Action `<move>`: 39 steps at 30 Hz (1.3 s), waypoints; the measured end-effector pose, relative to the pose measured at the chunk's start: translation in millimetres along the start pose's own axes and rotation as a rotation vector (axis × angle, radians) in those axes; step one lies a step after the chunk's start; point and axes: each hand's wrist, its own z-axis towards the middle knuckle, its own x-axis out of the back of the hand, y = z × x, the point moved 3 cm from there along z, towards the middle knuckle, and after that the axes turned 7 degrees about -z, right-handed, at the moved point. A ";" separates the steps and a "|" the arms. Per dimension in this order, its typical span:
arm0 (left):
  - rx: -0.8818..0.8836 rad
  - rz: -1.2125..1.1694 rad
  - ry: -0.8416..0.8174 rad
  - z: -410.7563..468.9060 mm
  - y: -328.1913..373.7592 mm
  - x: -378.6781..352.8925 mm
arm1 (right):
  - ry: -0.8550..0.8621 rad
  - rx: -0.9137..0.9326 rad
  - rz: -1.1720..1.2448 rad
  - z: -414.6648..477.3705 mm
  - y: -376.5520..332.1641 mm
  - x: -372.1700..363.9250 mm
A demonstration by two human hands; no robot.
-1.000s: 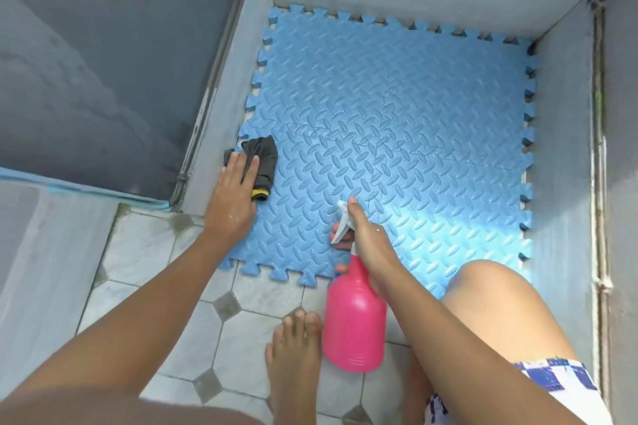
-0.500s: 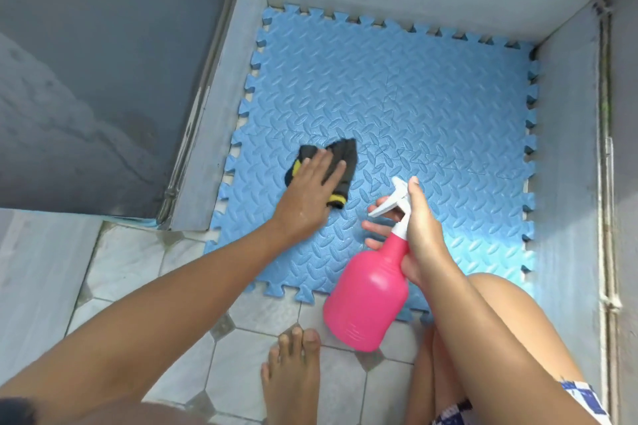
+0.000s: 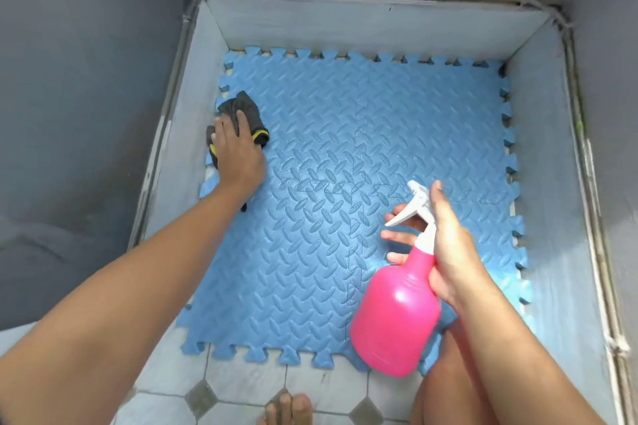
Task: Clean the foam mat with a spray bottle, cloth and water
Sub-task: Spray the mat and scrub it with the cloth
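- Bare toes point(image 3: 286, 411) rest at the bottom edge on the grey-white tiled floor point(image 3: 241, 386), with a bare knee point(image 3: 438, 390) at lower right.
- Right of centre, the pink plastic spray bottle point(image 3: 397, 314) with a white trigger head hangs tilted over the mat's near edge. The right hand point(image 3: 448, 252) has its grip clamped round the neck.
- The blue textured foam mat point(image 3: 345, 148) with jigsaw edges fills mid-frame.
- At centre left, the left hand point(image 3: 238, 152) has its grip spread flat, fingers straight. It presses the dark grey cloth with yellow trim point(image 3: 247, 107) onto the mat by its left edge.
- Pale grey low walls point(image 3: 345, 24) border the mat left, far and right.
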 end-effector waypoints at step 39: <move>-0.952 0.046 -0.357 18.2 277.1 -130.9 | 0.196 -0.057 0.204 60.4 -60.4 94.3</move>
